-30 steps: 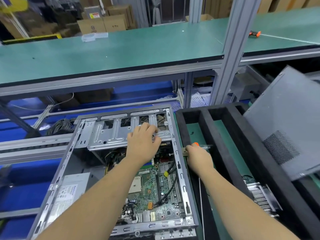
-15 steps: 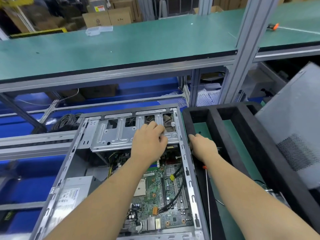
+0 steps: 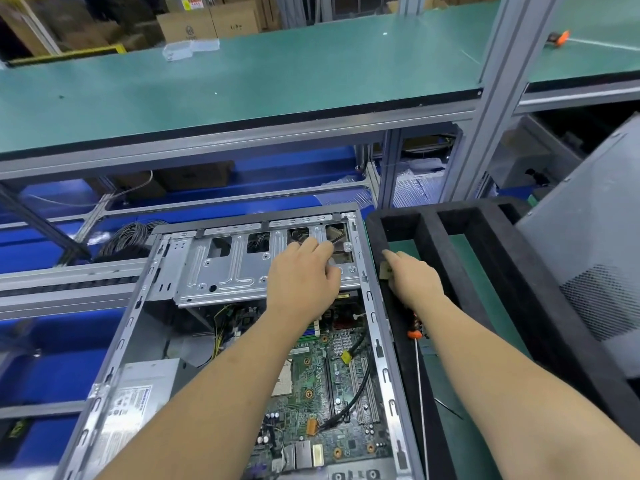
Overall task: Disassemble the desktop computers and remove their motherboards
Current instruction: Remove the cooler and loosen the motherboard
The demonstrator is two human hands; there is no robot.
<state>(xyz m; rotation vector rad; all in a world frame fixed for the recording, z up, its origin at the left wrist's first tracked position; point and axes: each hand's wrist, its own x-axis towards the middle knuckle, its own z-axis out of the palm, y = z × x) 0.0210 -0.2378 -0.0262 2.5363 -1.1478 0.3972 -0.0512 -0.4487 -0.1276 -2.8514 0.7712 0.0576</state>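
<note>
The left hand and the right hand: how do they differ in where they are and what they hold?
The left hand lies on the metal drive cage inside the open computer case; the right hand is outside, at the case's right wall. The left hand holds no tool; the right hand grips a screwdriver whose shaft points back toward the person. Both are bare, with their backs facing up.

We're looking at an electronics teardown line in a factory or warehouse: long green-matted workbenches (image 3: 242, 84) on grey aluminium-profile frames (image 3: 498, 64) are stretching across, brown cardboard cartons (image 3: 207, 24) are stacking up at the back, an opened grey steel desktop computer case (image 3: 221, 268) is lying on the bench, and a black foam compartment tray (image 3: 429, 233) is sitting just beside it.
</note>
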